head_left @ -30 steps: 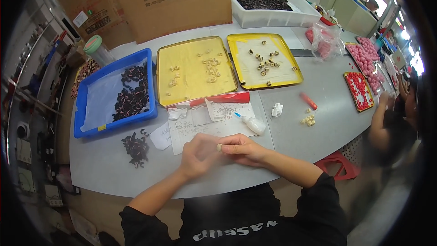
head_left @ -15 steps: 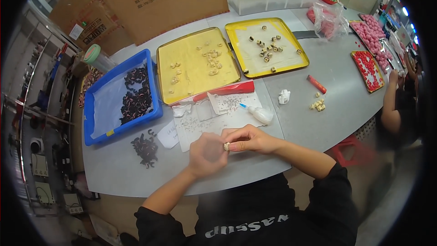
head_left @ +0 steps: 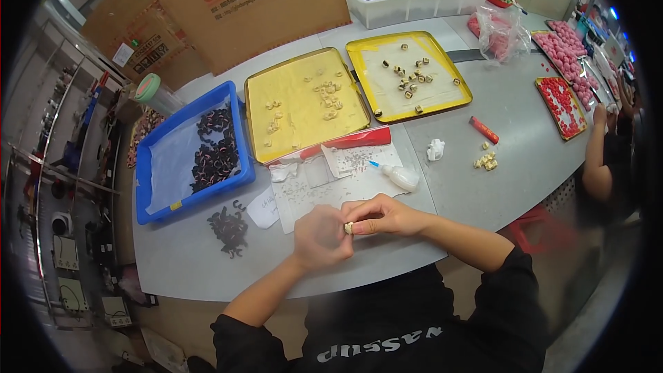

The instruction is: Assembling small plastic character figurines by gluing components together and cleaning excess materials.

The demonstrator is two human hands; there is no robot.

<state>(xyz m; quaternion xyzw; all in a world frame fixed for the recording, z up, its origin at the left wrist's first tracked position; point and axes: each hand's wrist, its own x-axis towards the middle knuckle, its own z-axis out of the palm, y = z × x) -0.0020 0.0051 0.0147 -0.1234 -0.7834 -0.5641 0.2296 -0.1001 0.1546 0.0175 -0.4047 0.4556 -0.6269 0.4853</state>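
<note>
Close to the table's front edge, my two hands meet around a small cream-coloured piece (head_left: pixel 349 227). My right hand (head_left: pixel 388 215) pinches it between thumb and fingers. Blurred and curled, my left hand (head_left: pixel 319 236) closes in on the piece from the other side, its fingertips partly hidden. Just beyond the hands is a white sheet (head_left: pixel 297 200) strewn with tiny grey bits. On it lie a white squeeze bottle (head_left: pixel 400 177) with a blue tip and a small clear box (head_left: pixel 318 172). A pile of black curved pieces (head_left: pixel 228 229) lies left of my left hand.
A blue tray (head_left: pixel 141 176) of black curved pieces stands left. Behind are a yellow tray (head_left: pixel 293 72) of cream pieces and another yellow tray (head_left: pixel 428 45) of dark-and-cream pieces. Cream pieces (head_left: pixel 485 161) and a red stick (head_left: pixel 483 129) lie right. A co-worker's arm (head_left: pixel 595 145) shows far right.
The whole view has shifted slightly, so things sit a little lower and further right. Both hands stay together at the small cream piece.
</note>
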